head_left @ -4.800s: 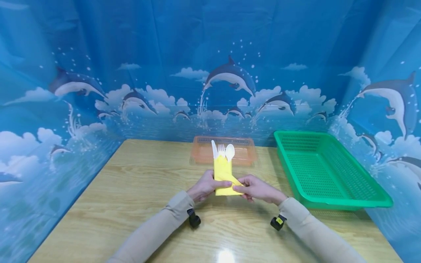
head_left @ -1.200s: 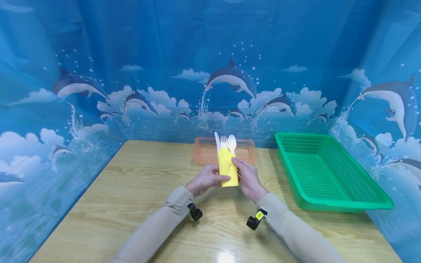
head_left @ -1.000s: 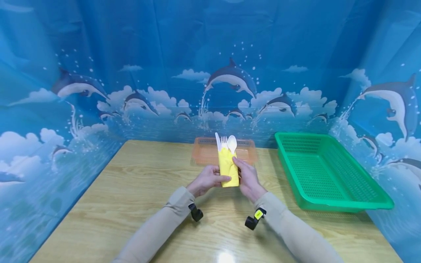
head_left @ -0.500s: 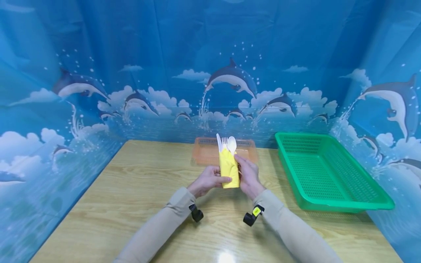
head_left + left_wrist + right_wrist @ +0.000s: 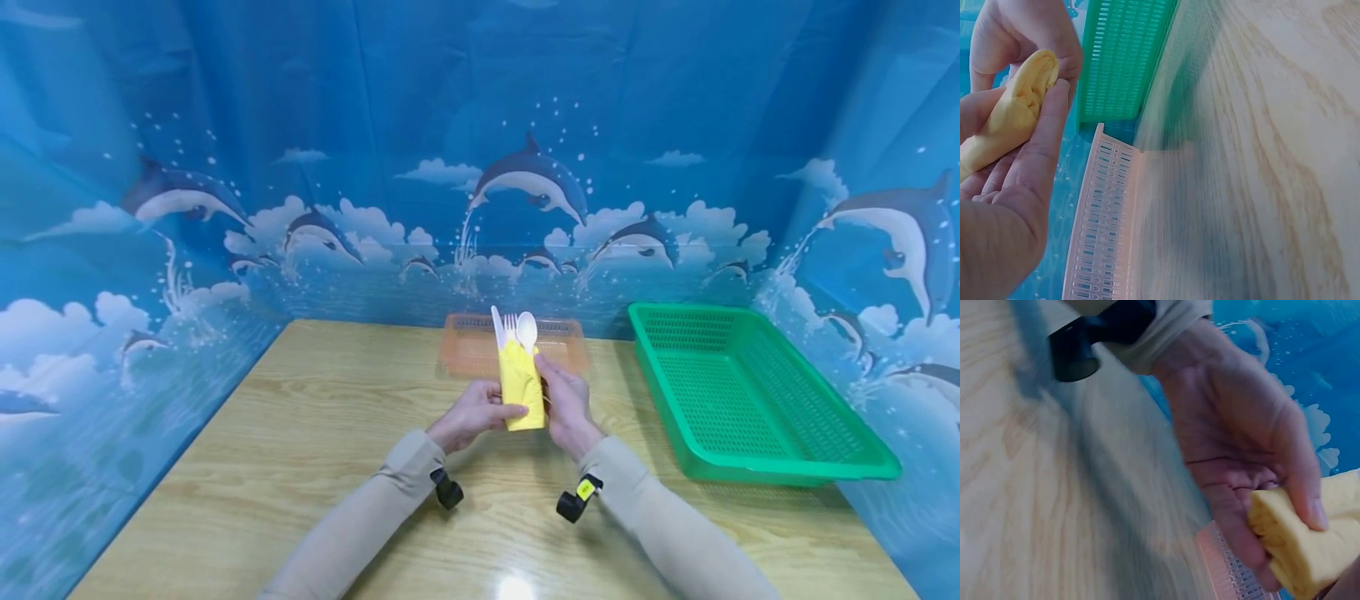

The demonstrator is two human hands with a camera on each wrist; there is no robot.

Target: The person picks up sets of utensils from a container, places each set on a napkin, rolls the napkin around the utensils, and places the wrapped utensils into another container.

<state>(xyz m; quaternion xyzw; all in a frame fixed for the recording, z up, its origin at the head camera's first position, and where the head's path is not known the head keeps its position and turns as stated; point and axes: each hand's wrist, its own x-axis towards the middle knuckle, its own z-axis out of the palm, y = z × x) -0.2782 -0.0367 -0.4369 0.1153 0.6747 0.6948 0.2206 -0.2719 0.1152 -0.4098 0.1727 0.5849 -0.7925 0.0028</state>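
A yellow napkin (image 5: pixel 517 383) is folded into a narrow packet, held up above the table. Out of its top stick a white plastic knife (image 5: pixel 497 325), a fork (image 5: pixel 511 325) and a spoon (image 5: pixel 527 331), side by side. My left hand (image 5: pixel 472 411) grips the lower left of the packet, thumb across its front. On the right edge my right hand (image 5: pixel 567 407) holds it, thumb near the upper part and fingers behind. In the left wrist view the napkin's (image 5: pixel 1007 128) rolled bottom end shows; in the right wrist view the thumb presses the folded napkin (image 5: pixel 1310 544).
Behind the packet stands a shallow orange basket (image 5: pixel 467 354) at the table's back edge. A larger green basket (image 5: pixel 678 417) is on the right. Blue dolphin-print sheeting (image 5: pixel 375 125) surrounds the wooden table (image 5: pixel 300 442) at the back and sides.
Several seconds ago my right hand pinched a napkin flap spread at the lower right; that flap now lies wrapped against the packet, with the hand higher. Over the last second, only slight shifts.
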